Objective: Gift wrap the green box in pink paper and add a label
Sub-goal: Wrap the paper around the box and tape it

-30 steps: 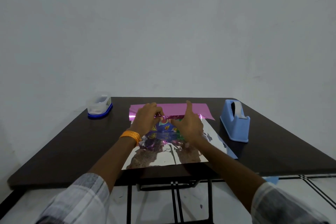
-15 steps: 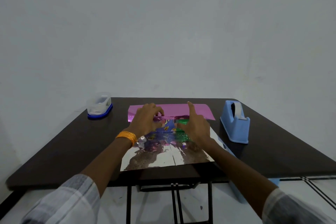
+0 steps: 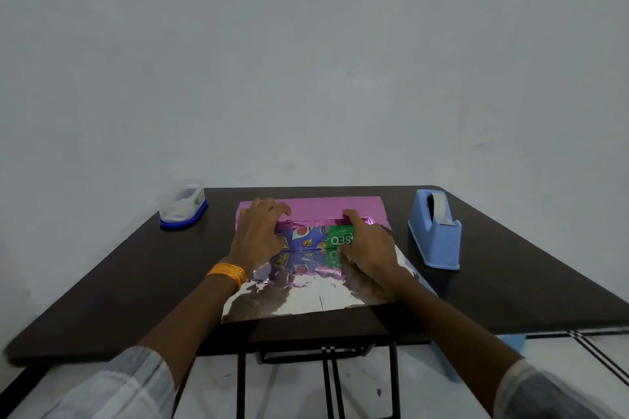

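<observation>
The head camera looks down at 2 hands on a dark brown counter. The green box lies flat between the 2 hands, on top of the pink paper. Its top shows green with white letters next to the right hand and blue with little colored shapes next to the left hand. The left hand lies over the left end of the box. Its fingers are bent down over that end and hold it, and the fingertips touch the pink paper just past the box. The right hand lies over the right end of the box. Its fingers are bent over the far edge and hold the box, and the fingertips touch a folded strip of the pink paper there. The paper is pink on the far side of the hands. On the near side, under the wrists, it is shiny like a mirror and shows blurry colors from the box. Orange bangles sit on the left wrist. A light blue tape holder with a roll of clear tape stands to the right of the right hand, near it but not touching. A small clear tub with a blue bottom stands far off to the left of the left hand. Both arms wear checked sleeves. A plain pale wall rises behind the counter.
</observation>
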`<state>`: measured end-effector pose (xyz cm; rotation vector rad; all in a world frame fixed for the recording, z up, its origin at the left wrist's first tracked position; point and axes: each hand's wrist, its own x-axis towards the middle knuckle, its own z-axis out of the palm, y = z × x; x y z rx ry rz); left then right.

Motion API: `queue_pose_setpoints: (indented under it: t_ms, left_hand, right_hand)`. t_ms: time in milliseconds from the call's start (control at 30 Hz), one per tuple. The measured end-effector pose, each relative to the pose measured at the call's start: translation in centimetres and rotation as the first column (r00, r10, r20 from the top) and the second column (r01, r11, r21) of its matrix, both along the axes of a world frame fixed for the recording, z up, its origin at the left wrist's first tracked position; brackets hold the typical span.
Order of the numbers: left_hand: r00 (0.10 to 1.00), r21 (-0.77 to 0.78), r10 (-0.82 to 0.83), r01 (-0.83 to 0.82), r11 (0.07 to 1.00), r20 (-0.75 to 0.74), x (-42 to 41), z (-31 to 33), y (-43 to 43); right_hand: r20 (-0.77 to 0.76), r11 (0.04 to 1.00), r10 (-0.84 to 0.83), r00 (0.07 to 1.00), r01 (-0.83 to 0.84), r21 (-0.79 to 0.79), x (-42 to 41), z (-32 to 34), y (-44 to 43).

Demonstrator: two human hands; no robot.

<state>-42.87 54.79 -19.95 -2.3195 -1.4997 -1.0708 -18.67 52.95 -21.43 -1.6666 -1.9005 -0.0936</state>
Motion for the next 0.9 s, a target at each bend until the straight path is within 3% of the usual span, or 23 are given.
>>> queue_pose_setpoints:
  t_ms: [100,200,367,500,600,667,767,900]
  left_hand:
    - [1.0,0.103,0.005,-0.002,0.995,-0.023,1.1,0.6,-0.6]
    - [0.993,0.147,-0.065,0.05,0.988,0.097,4.3,1.7,-1.6]
    - [0.898,-0.03,-0.256,0.285,0.958,0.358,13.3,2.6,-2.2]
    - [0.826,-0.178,-0.368,0.476,0.861,0.427,20.7,2.0,-2.5]
    - [0.791,-0.245,-0.39,0.542,0.804,0.471,24.2,1.8,-2.8]
    - [0.793,-0.273,-0.397,0.553,0.787,0.462,25.4,1.5,-2.8]
    - [0.806,-0.27,-0.377,0.529,0.805,0.457,26.2,1.0,-2.1]
    - [0.806,-0.265,-0.358,0.517,0.814,0.472,26.0,1.0,-1.3]
  right_hand:
    - [-0.099,1.0,-0.014,0.995,0.016,0.022,1.0,0.7,-0.7]
    - [-0.216,0.993,-0.033,0.976,0.057,0.103,3.2,2.2,-1.9]
    - [-0.306,0.919,-0.217,0.927,0.299,0.255,9.2,5.5,-4.4]
    - [-0.421,0.898,-0.357,0.834,0.431,0.092,14.4,6.5,-5.2]
    - [-0.418,0.927,-0.357,0.835,0.372,-0.05,16.3,5.8,-5.3]
    - [-0.493,0.956,-0.293,0.819,0.256,-0.143,16.8,5.3,-5.0]
    - [-0.703,0.963,-0.262,0.661,0.128,-0.238,17.0,5.4,-4.7]
    - [-0.797,0.955,-0.279,0.536,0.065,-0.29,16.5,6.5,-4.2]
